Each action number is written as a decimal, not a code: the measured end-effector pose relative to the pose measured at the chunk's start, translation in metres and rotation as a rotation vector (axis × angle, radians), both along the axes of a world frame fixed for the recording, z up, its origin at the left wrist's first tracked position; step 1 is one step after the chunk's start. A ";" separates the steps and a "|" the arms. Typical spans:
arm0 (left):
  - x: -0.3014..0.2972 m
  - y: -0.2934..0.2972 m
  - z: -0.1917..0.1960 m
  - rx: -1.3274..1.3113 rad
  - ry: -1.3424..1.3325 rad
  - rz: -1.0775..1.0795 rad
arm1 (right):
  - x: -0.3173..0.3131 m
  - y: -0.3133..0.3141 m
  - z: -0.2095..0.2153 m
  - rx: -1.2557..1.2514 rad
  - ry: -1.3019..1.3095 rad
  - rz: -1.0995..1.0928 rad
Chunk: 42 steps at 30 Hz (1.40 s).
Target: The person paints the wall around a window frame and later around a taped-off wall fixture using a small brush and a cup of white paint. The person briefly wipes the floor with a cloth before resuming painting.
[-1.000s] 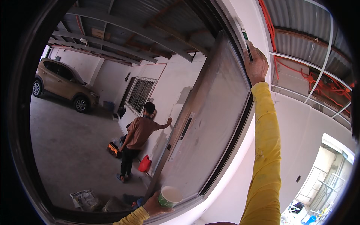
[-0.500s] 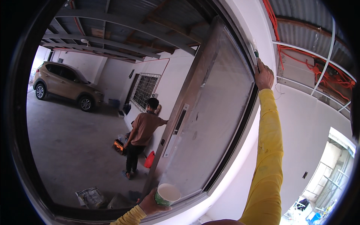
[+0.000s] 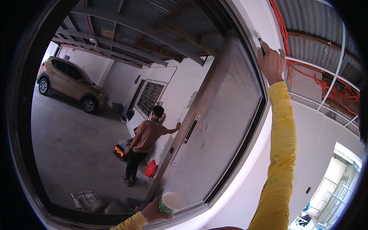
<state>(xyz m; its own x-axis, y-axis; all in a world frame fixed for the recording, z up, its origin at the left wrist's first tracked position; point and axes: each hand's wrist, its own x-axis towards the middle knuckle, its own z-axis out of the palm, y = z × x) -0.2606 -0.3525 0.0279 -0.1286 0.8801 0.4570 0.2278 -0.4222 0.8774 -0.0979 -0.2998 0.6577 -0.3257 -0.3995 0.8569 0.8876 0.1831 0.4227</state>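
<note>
My right hand (image 3: 271,63), at the end of a raised yellow sleeve, grips a slim paintbrush (image 3: 261,43) with a dark and green handle. Its tip meets the white wall strip (image 3: 264,23) beside the upper corner of the dark frame; the bristles are too small to make out well. Low in the picture, my left hand (image 3: 154,211) is wrapped round a green and white paper cup (image 3: 171,203). The cup tilts slightly, and its pale inside shows, though I cannot tell what it holds. Within the frame stands a brown door panel (image 3: 218,111) with a long handle plate (image 3: 191,129).
Beyond the opening, a person (image 3: 145,138) in a brown shirt stands with one arm toward the wall. Near them are an orange and black bag (image 3: 119,152) and a red bag (image 3: 151,168). A tan car (image 3: 71,84) is parked behind. Orange conduits (image 3: 281,25) run along the upper right.
My right hand and brush sit slightly higher against the wall, with the hand turned more over the handle. The view has shifted a little. The cup stays in my left hand.
</note>
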 end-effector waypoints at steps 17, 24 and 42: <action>-0.010 0.006 -0.013 0.025 -0.028 -0.101 | -0.019 -0.011 0.016 0.082 -0.047 0.116; -0.011 -0.001 -0.009 0.047 -0.001 -0.083 | 0.012 0.022 -0.010 0.069 0.019 0.023; -0.010 0.002 -0.008 0.020 0.011 -0.064 | -0.034 0.010 0.008 0.283 0.044 -0.115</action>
<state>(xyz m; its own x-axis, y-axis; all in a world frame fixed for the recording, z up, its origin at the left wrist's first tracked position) -0.2702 -0.3507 0.0202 -0.0671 0.8772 0.4754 0.2098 -0.4534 0.8663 -0.1322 -0.2900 0.6656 -0.3478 -0.5869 0.7312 0.9141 -0.0389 0.4036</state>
